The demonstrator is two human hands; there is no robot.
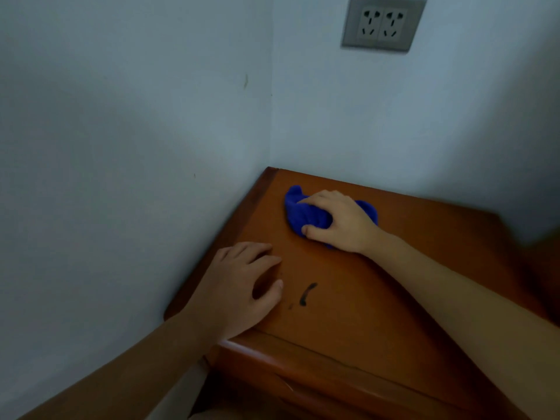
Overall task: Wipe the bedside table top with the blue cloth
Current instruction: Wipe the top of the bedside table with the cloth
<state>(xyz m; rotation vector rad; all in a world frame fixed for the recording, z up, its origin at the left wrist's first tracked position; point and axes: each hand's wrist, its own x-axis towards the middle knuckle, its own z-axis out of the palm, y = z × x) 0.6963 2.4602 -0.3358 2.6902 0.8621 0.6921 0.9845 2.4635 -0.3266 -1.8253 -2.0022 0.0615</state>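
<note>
The wooden bedside table (424, 268) stands in a wall corner, its orange-brown top facing me. A bunched blue cloth (303, 212) lies on the far left part of the top. My right hand (339, 221) presses down on the cloth and grips it, fingers curled over its folds. My left hand (239, 283) rests flat near the table's left front edge, fingers spread, holding nothing. A dark smear (307, 294) marks the wood just right of my left thumb.
White walls (136, 147) meet in a corner right behind the table's far left end. A grey double power socket (383, 22) sits on the back wall above the table. The table's front edge and a drawer front (318, 380) are below.
</note>
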